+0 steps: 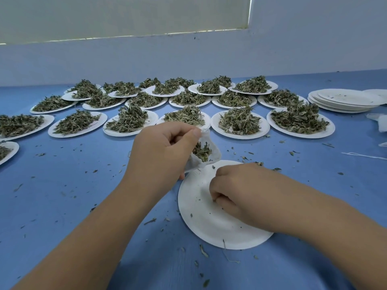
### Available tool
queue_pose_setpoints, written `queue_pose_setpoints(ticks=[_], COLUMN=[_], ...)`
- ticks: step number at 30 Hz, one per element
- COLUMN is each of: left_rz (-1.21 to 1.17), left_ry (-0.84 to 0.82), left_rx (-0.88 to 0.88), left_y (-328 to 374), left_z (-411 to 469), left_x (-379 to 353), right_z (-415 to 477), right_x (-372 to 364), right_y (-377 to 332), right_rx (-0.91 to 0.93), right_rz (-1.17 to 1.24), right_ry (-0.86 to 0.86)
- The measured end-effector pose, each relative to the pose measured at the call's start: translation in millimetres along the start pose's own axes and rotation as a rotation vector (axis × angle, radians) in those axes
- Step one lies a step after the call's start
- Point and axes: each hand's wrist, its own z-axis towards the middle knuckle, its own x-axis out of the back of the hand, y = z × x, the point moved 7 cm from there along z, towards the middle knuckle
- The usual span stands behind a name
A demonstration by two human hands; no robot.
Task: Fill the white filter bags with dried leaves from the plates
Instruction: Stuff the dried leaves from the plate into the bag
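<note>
Lowest in the frame, two bare forearms reach in over a blue table (83, 185), and just below centre lies a white paper plate (209, 227) with only a few leaf crumbs on it, so this portion looks all but used up. The right hand (228, 191) rests on that plate with its fingers curled and the tips drawn together against the surface. It seems to be picking up the last scraps, though I cannot tell whether it actually holds any. Just above, at centre, the left hand (165, 147) pinches the rim of a white filter bag (215, 156) between thumb and fingers, keeping its mouth open over the plate's far edge. Dried leaves (202, 152) show inside, and the bag looks close to full. A stack of empty plates (345, 101) at upper right suggests several portions are done. Far more is left, as some two dozen heaped plates (238, 122) fill the middle band of the frame. White pieces at the right edge (380, 122) may be spare bags. Loose crumbs litter the table.
</note>
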Motion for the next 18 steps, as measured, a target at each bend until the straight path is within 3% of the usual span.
queue_pose_setpoints(ticks=[5,9,12,15,18], left_rz=[-0.001,0.006,0.017,-0.009,-0.095], left_ry=[0.004,0.007,0.003,-0.001,0.002], left_rx=[0.003,-0.004,-0.009,0.005,0.039], left_y=[0,0,-1,-3,-5], left_z=[1,1,1,2,3], left_x=[1,2,1,0,2], right_z=[-3,-13,-17,-10,0], right_x=[5,36,52,60,70], right_y=[15,36,36,29,18], right_rx=[-0.041,-0.134,-0.098,-0.082,-0.06], right_rz=[0.196,0.562,0.766,0.766,0.562], right_ry=[-0.012,0.199,0.384,0.539,0.637])
